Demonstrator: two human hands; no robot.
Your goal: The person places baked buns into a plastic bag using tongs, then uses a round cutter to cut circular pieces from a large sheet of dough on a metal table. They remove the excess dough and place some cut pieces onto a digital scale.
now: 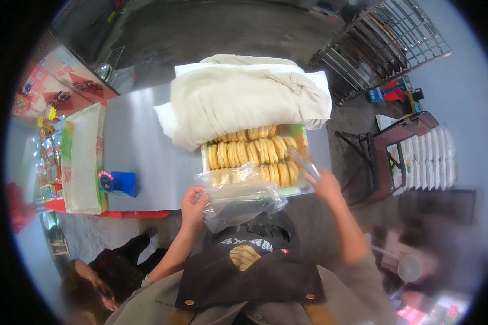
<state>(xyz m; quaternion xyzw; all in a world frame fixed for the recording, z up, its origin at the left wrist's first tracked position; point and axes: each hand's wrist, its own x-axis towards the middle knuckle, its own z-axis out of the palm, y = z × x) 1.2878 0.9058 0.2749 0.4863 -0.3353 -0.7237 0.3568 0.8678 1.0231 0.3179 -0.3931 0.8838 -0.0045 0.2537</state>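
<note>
1. Pinching the rim of a clear plastic bag, the left hand is closed on it at the near edge of the steel table.
2. Metal tongs are gripped by the right hand — over a tray of round flatbreads.
3. A cream cloth is folded back over the tray's far half.

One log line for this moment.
left hand: holds clear bag open | right hand: holds tongs over flatbreads | tray half under cloth
</note>
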